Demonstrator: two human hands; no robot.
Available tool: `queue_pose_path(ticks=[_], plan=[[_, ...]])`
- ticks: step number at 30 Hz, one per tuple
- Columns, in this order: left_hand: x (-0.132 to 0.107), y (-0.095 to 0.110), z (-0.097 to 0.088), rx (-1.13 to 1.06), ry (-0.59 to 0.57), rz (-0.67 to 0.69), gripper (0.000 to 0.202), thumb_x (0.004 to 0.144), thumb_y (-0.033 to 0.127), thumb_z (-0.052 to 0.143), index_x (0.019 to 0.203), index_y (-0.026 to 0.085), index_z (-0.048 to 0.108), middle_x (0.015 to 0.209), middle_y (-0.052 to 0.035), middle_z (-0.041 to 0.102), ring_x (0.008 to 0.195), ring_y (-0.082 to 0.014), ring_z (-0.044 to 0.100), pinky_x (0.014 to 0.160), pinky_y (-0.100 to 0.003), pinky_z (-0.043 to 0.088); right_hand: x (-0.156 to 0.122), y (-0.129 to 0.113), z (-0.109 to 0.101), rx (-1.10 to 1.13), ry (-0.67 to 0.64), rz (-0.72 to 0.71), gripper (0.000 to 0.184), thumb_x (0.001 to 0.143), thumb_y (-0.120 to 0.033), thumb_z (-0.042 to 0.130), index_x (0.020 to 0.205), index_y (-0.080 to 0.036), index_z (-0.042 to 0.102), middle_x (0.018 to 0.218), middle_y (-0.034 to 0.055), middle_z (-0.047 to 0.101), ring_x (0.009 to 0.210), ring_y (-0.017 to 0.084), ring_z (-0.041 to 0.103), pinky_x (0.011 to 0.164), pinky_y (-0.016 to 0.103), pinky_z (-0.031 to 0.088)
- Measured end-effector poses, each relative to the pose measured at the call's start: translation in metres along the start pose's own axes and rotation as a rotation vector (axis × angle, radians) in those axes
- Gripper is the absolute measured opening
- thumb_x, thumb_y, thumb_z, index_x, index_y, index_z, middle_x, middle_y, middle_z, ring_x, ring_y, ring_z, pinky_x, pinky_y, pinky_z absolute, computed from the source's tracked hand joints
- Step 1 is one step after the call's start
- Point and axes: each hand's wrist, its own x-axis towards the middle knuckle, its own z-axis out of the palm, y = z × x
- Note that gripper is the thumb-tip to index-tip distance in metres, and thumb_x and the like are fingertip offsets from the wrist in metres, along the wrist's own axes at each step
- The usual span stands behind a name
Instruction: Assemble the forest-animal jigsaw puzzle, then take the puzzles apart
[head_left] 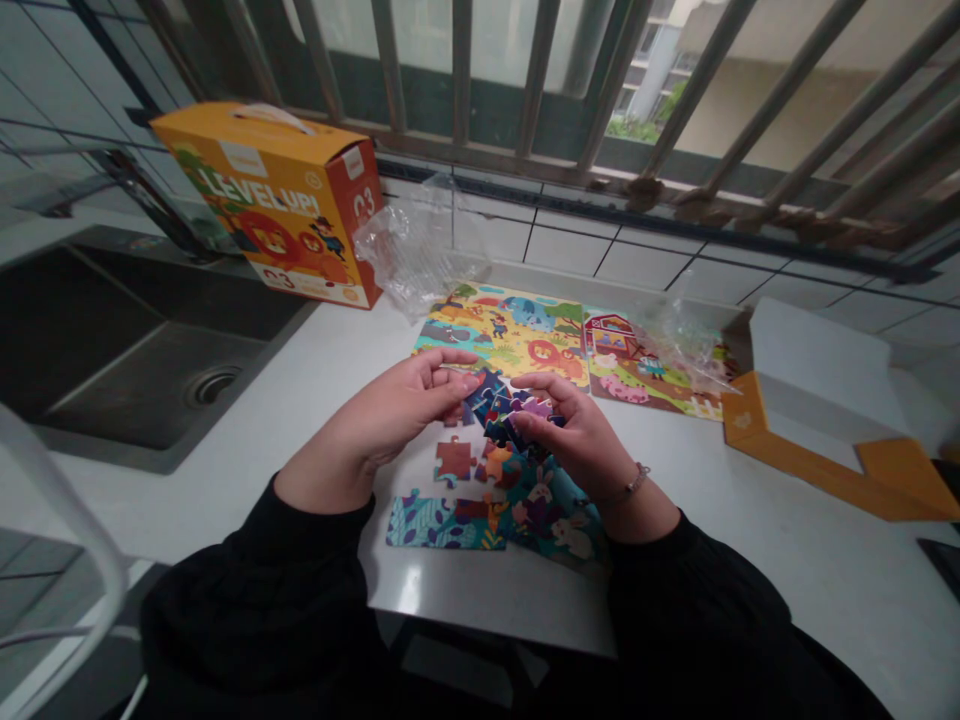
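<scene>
Loose dark-blue and purple jigsaw puzzle pieces (491,398) are held between my two hands, above the white counter. My left hand (420,395) pinches a blue piece between thumb and fingers. Several more pieces sit in my right hand (574,430), its thumb pressed over them. Below lies a partly joined puzzle (446,523) with teal leaves along its lower edge and white rabbits at its right. A loose reddish-brown piece (454,459) rests above the leaf strip, with an orange piece (495,463) beside it. My right hand hides part of the puzzle.
Two joined animal puzzles (555,350) lie farther back, clear plastic wrap (686,345) over the right one. An orange puzzle box (277,210) and crumpled plastic (420,245) stand near the sink (172,410). An opened orange box (832,440) is at right. Window bars (461,70) line the back.
</scene>
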Motion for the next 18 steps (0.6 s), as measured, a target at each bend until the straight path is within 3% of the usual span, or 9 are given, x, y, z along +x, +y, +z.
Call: queue_pose_path(ticks=[4,10,15,18], plan=[[0.0047,-0.0025,-0.0028,-0.084,0.103,0.109,0.067,0.080,0.041,0.097,0.136,0.018,0.069,0.096,-0.0034,0.077,0.073,-0.0111,0.064,0.066,-0.023,0.050,0.0014,0.0009,-0.0023,-0.112,-0.038,-0.040,0.045,0.090,-0.056,0.088,0.123,-0.027,0.079,0.112,0.0047,0.080,0.093,0.020,0.074,0.086,0.037,0.062],[0.0045,-0.0026,-0.0013,-0.010,0.165,0.203,0.042,0.077,0.047,0.098,0.100,0.016,0.081,0.098,-0.0075,0.081,0.088,-0.0192,0.073,0.084,-0.033,0.059,0.0030,0.0023,-0.0026,-0.096,-0.059,0.024,0.045,0.087,-0.056,0.089,0.118,-0.025,0.080,0.102,0.0029,0.080,0.083,0.018,0.072,0.079,0.033,0.059],[0.0030,0.0005,-0.0015,0.029,0.247,0.312,0.039,0.080,0.048,0.096,0.099,0.019,0.078,0.103,-0.0064,0.082,0.094,-0.0207,0.074,0.085,-0.031,0.059,0.0025,0.0043,-0.0013,-0.104,-0.125,0.034,0.038,0.089,-0.057,0.087,0.105,-0.023,0.079,0.092,0.0009,0.076,0.077,0.016,0.066,0.073,0.031,0.055],[0.0040,-0.0002,-0.0034,0.169,0.296,0.320,0.034,0.085,0.048,0.089,0.101,0.019,0.077,0.104,-0.0065,0.082,0.094,-0.0209,0.074,0.083,-0.031,0.058,0.0020,0.0039,-0.0003,-0.134,-0.099,0.007,0.039,0.090,-0.058,0.085,0.107,-0.024,0.078,0.091,0.0006,0.075,0.076,0.016,0.066,0.073,0.031,0.055]])
